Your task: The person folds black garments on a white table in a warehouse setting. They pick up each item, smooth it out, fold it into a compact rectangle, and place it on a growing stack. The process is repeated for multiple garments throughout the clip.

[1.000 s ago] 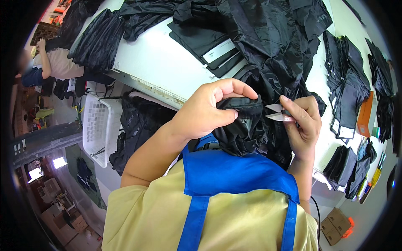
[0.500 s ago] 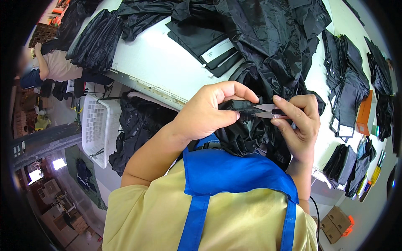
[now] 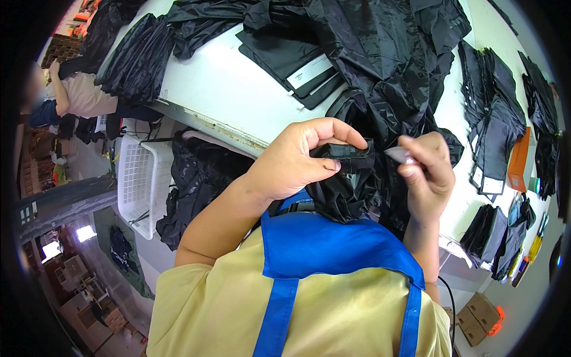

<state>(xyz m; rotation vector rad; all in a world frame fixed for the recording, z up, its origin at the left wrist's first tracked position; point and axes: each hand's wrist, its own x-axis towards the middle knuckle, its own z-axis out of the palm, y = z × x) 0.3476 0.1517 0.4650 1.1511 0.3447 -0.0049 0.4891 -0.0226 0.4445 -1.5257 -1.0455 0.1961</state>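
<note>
Between the thumb and fingers of my left hand (image 3: 300, 152) is the folded edge of a shiny black garment (image 3: 351, 184). A short dark thread end lies across that thumb. My right hand (image 3: 429, 169) is curled around a pair of thread snips (image 3: 397, 154), whose pointed metal blades stick out toward the garment's edge without touching it. The snips' handles are hidden in the fingers. From the held edge, the black cloth runs up to a big heap of the same fabric (image 3: 386, 53) on the white table.
Folded black pieces with a white label (image 3: 309, 74) lie on the white table (image 3: 208, 89). A white plastic basket (image 3: 143, 178) and more black cloth (image 3: 199, 178) are at the left. Stacked garments (image 3: 491, 101) and an orange box (image 3: 517, 160) stand right. Another person (image 3: 77, 89) works at far left.
My right hand has drawn the snips back to the right, away from the cloth edge, and its fingers have curled in. My left hand keeps its grip in the same place.
</note>
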